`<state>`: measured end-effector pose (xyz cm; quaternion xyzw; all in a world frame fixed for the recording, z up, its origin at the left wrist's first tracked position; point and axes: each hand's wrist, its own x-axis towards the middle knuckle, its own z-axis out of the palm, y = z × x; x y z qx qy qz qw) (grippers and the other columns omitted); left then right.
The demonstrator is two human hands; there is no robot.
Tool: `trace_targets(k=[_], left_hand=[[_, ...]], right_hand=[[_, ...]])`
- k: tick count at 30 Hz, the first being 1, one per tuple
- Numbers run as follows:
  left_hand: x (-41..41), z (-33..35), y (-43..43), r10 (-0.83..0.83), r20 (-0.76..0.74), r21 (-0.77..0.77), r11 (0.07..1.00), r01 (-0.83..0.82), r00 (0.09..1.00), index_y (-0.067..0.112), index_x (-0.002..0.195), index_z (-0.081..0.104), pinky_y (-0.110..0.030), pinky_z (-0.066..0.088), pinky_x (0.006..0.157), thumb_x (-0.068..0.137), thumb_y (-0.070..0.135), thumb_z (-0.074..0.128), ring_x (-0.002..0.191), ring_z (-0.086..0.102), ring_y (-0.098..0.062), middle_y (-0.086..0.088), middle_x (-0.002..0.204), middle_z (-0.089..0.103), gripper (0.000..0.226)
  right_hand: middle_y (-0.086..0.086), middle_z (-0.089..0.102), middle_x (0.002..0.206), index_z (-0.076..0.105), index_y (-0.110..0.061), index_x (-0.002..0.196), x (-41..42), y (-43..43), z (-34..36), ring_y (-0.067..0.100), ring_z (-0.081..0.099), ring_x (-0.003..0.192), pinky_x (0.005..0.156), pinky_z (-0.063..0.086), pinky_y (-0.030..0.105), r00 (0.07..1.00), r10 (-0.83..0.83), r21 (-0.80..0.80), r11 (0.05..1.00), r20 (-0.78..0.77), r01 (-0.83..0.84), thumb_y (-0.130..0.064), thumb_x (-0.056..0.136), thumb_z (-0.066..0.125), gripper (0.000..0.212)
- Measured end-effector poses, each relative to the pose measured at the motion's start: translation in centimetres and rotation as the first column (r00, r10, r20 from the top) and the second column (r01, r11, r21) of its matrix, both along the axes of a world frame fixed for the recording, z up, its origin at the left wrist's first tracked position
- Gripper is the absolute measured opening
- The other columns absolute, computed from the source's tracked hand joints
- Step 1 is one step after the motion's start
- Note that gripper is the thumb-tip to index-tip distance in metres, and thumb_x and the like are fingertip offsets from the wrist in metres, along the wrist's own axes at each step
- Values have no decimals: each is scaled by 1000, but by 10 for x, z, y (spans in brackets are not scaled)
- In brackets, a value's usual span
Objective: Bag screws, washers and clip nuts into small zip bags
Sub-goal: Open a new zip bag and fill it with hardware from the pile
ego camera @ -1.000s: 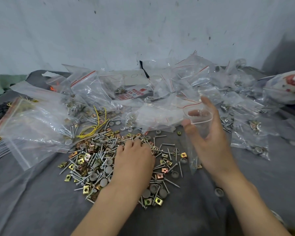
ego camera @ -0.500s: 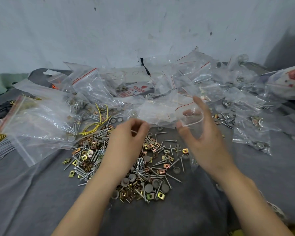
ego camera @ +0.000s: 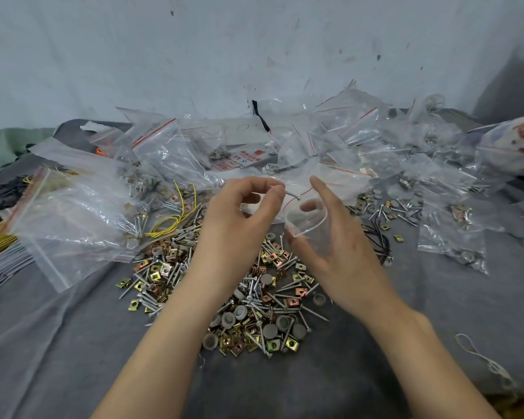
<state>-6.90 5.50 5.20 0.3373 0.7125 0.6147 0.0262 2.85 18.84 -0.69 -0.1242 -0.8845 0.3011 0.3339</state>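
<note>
Hands meet above the heap: the left hand (ego camera: pixel 242 216), which a second ago lay pressed down on the loose pile (ego camera: pixel 254 297) of screws, washers and clip nuts, has lifted and now pinches a single screw (ego camera: pixel 293 195) between thumb and forefinger, right at the mouth of the small zip bag (ego camera: pixel 306 220). The right hand (ego camera: pixel 336 246) keeps that bag gripped and spread open, as before. Picking looks done for this piece; dropping it in seems next. Behind, filled bags (ego camera: pixel 448 237) lie on the grey cloth (ego camera: pixel 73 343).
</note>
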Motion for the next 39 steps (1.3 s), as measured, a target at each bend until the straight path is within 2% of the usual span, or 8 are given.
trace_targets(k=[3, 7, 12, 15, 17, 21, 32, 39], left_hand=[[0, -3, 2, -98, -34, -107, 990, 94, 995, 39, 102, 68, -17, 46, 82, 93, 37, 63, 105, 59, -3, 8, 111, 65, 11], [-11, -2, -6, -38, 23, -36, 999, 39, 999, 34, 111, 65, -8, 46, 78, 97, 38, 56, 98, 60, 7, 16, 107, 68, 17], [-25, -16, -20, 20, -84, -201, 979, -37, 996, 29, 110, 65, -4, 44, 70, 100, 35, 53, 86, 60, 6, 15, 97, 67, 17], [-24, -28, -21, -48, -253, -415, 908, -63, 966, 24, 117, 65, -23, 52, 85, 100, 36, 52, 93, 62, -1, 13, 105, 68, 25], [-23, -36, -20, -115, -344, -555, 826, -103, 932, 24, 120, 64, -38, 48, 95, 100, 38, 50, 105, 59, -11, 8, 114, 66, 27], [-27, -51, -20, -153, -408, -736, 639, -225, 900, 29, 131, 53, -40, 36, 107, 101, 45, 42, 125, 43, -20, 5, 132, 53, 35], [-26, -58, -4, -256, -431, -772, 601, -206, 865, 40, 131, 52, -40, 29, 109, 100, 47, 44, 130, 38, -20, 7, 137, 48, 33], [-23, -57, -2, -227, -420, -747, 636, -192, 879, 35, 117, 56, -39, 32, 104, 98, 45, 50, 123, 44, -18, 9, 128, 53, 22]], right_hand=[[-18, 50, 134, 16, -37, 157, -1, -2, 0, 3, 48, 120, 106, 42, 44, 1000, 7, 17, 1000, -2, -7, -58, 93, 57, 79], [-14, 52, 128, 19, -31, 157, 0, -3, 1, 9, 52, 117, 106, 42, 51, 1000, 20, 37, 999, 12, -20, -52, 94, 60, 79], [-23, 43, 129, 19, -33, 157, 2, 1, -1, -11, 35, 113, 104, 33, 34, 1000, 0, 52, 999, 4, 0, -55, 93, 57, 78], [-50, 30, 128, 16, -44, 155, 2, 7, -5, -27, 28, 117, 103, 23, 11, 1000, 0, -3, 1000, -25, 0, -64, 88, 52, 78], [-50, 32, 131, 17, -50, 152, 0, 9, -5, -30, 25, 124, 99, 20, 1, 998, -12, -77, 997, -62, 7, -65, 86, 55, 78], [-23, 54, 131, 20, -58, 148, 1, 9, -5, -1, 47, 129, 102, 35, 20, 994, -25, -217, 976, -111, 0, -61, 81, 62, 79], [-18, 60, 126, 22, -62, 144, -1, 13, -5, -1, 53, 119, 91, 36, 9, 993, -28, -304, 953, -115, -8, -52, 76, 65, 81], [-29, 61, 116, 25, -60, 145, -1, 14, -4, -7, 60, 100, 82, 41, 3, 989, -21, -319, 947, -148, -27, -53, 79, 64, 77]])
